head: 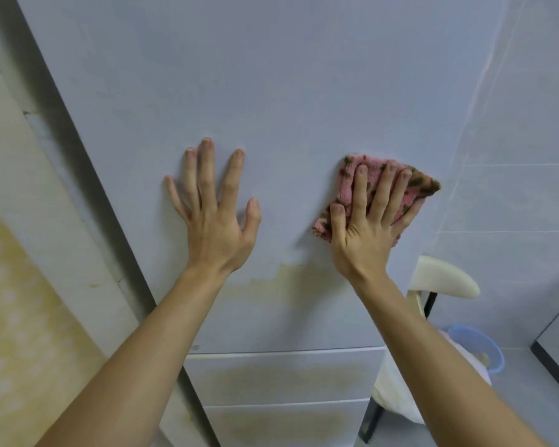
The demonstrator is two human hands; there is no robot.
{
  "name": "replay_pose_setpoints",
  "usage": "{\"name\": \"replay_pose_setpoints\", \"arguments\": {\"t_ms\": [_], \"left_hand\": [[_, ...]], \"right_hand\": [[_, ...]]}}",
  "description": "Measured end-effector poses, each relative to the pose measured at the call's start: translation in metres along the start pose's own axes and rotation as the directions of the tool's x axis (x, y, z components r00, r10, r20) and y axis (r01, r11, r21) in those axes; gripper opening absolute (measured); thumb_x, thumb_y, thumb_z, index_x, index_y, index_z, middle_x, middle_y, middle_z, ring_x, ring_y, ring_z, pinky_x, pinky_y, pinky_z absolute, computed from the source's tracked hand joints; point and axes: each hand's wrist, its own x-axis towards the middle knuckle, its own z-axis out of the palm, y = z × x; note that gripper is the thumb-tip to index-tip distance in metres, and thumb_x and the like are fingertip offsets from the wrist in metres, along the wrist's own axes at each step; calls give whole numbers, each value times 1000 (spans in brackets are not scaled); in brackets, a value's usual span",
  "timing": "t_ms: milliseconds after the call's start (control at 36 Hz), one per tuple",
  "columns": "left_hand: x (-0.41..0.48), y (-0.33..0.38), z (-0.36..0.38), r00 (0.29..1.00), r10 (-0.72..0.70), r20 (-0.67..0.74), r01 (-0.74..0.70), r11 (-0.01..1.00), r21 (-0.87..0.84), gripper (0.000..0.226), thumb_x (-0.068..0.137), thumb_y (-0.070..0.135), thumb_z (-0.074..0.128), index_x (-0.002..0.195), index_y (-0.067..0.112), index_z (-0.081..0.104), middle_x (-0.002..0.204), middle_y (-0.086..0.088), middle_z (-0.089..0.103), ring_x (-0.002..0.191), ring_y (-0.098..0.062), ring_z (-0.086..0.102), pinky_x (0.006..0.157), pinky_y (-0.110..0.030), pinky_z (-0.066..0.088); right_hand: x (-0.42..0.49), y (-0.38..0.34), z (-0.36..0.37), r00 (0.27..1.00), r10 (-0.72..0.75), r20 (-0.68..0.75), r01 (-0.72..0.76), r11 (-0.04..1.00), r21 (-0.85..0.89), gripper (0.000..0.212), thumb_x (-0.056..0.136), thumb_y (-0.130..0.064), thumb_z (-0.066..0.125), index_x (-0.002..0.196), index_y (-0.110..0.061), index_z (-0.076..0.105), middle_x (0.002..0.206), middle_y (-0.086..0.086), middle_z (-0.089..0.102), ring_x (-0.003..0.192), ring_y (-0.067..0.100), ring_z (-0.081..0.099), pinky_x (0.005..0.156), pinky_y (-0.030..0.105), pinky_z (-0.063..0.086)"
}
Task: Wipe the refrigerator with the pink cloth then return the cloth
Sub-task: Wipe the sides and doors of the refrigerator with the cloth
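One cloth (347, 185) under right hand (365, 240), at refrigerator's (271, 91) edge.

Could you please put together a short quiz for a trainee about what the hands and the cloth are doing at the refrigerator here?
1. True or false: the left hand lies bare, fingers spread, on the refrigerator door.
2. Which presses the pink cloth against the door? A: left hand. B: right hand. C: both hands.
3. Fill in: the yellowish stain on the door lies ___ both hands.
Key: 1 true; 2 B; 3 below.
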Motion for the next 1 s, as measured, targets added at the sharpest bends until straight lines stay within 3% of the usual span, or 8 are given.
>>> {"name": "replay_pose_setpoints", "arguments": {"t_ms": [139, 361, 444, 500, 583, 750, 889, 1000], "left_hand": [[-10, -23, -6, 1000, 25, -16, -25, 999, -21, 56, 108, 29, 41, 162, 17, 39, 172, -20, 23, 160, -39, 17, 129, -61, 10], [-24, -86, -22, 997, 71, -40, -70, 997, 18, 53, 107, 15, 43, 161, 15, 41, 170, -18, 30, 159, -39, 22, 127, -61, 18], [-28, -111, -29, 997, 60, -54, -60, 998, 11, 51, 108, 18, 39, 159, 11, 42, 168, -19, 33, 158, -38, 25, 126, -62, 22], [-30, -125, -33, 998, 43, -56, -45, 999, -27, 53, 107, 17, 36, 158, 5, 42, 167, -19, 34, 158, -35, 26, 126, -62, 24], [-33, -145, -39, 997, 25, -68, -30, 997, -77, 52, 106, 13, 34, 154, -3, 45, 165, -21, 37, 157, -36, 30, 123, -62, 29], [-36, -160, -42, 997, 67, -40, -72, 990, -121, 52, 107, 14, 32, 153, -7, 43, 163, -27, 37, 156, -41, 28, 124, -62, 29], [-39, -154, -38, 998, 42, -53, -49, 988, -144, 54, 103, 12, 36, 152, -9, 42, 163, -28, 35, 157, -42, 25, 128, -56, 24], [-42, -155, -35, 998, 54, -44, -59, 991, -122, 56, 103, 15, 35, 154, -8, 40, 164, -28, 33, 157, -42, 23, 126, -62, 24]], "right_hand": [[-2, -53, 9, 992, 124, -16, -123, 990, 69, 64, 112, -51, 22, 165, -16, 17, 170, 30, 15, 156, 46, 4, 119, 79, -1], [-13, -151, 36, 998, -52, -25, 52, 998, 22, 58, 111, -44, 36, 164, -22, 31, 170, 20, 27, 157, 40, 17, 120, 79, 7], [-39, -191, 58, 984, -180, -1, 180, 984, 15, 58, 110, -48, 39, 163, -27, 31, 171, 11, 25, 161, 29, 11, 123, 74, 4], [-61, -218, 75, 972, -235, 21, 235, 972, 23, 60, 109, -49, 44, 164, -30, 26, 173, 6, 18, 162, 24, 1, 124, 70, 0], [-82, -247, 92, 975, -219, 35, 218, 976, 25, 64, 110, -49, 44, 165, -31, 17, 177, -1, -11, 163, 22, -9, 125, 68, -3], [-85, -251, 92, 970, -236, 61, 235, 972, 16, 59, 111, -48, 39, 165, -33, 21, 171, 4, 15, 162, 20, -13, 126, 65, -5], [-82, -242, 84, 959, -277, 67, 274, 960, 53, 56, 113, -45, 35, 165, -33, 18, 174, -4, 9, 162, 18, -5, 128, 59, -8], [-80, -228, 79, 950, -308, 56, 306, 951, 45, 57, 113, -46, 35, 165, -33, 19, 173, -5, 9, 162, 15, 2, 130, 54, -6]]}}
